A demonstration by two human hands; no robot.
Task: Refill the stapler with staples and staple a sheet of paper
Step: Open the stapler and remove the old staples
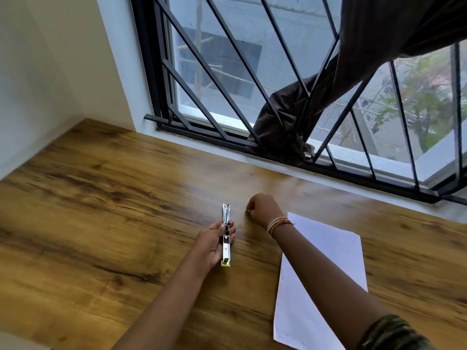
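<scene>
Left hand [214,242] grips the opened stapler [226,234] above the wooden table [101,210]; right hand [262,208], fingers curled, pinches something small, unclear, beside the paper sheet [328,261]

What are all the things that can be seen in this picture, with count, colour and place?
stapler: one, silver with yellow ends, opened out flat, held above the table at centre.
sheet of paper: one, white, flat on the table at right, partly under the right forearm.
table: one, brown wood grain, fills the lower picture.
window: one, black bars, behind the table.
curtain: one, dark brown, pushed through the bars at upper right.
wall: cream, at left.
bracelets: several, pale and orange, on the right wrist.
left hand: holds the stapler.
right hand: fingers curled, near the table beside the stapler.
</scene>
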